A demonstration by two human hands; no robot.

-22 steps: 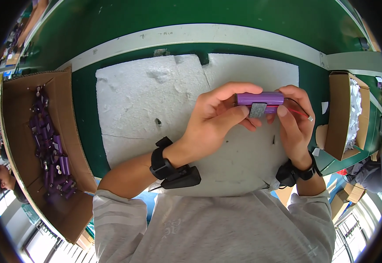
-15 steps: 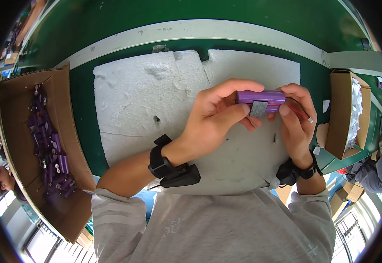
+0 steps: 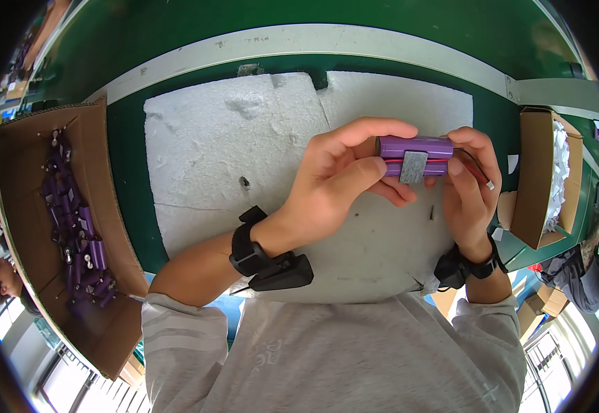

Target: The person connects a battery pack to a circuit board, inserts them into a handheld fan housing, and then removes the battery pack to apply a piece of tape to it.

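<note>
The green desk (image 3: 175, 41) takes up most of the view, and a big white foam slab (image 3: 203, 158) is laid across its middle, probably so parts get a soft surface to be worked on. Along the left edge of the desk an open brown cardboard box (image 3: 31, 199) is parked, filled with loose purple cylindrical cells (image 3: 72, 220), kept within easy reach. At the right edge a smaller cardboard box (image 3: 537, 179) is stood, stuffed with white strips or sheets of some kind, too small to be made out.

Held up over the right half of the foam is a purple pack of two cylindrical cells (image 3: 415, 157), lying sideways, with a small grey patch (image 3: 413, 167) stuck across the seam between the cells and a thin red wire (image 3: 475, 172) trailing off its right end. The left hand (image 3: 344, 182) is clamped around the pack's left end, thumb under and fingers over, so it's kept steady. The right hand (image 3: 468, 186) is wrapped on the right end, fingers curled over the top, apparently so the wire is kept tucked in. Black wrist straps are worn on both arms.
</note>
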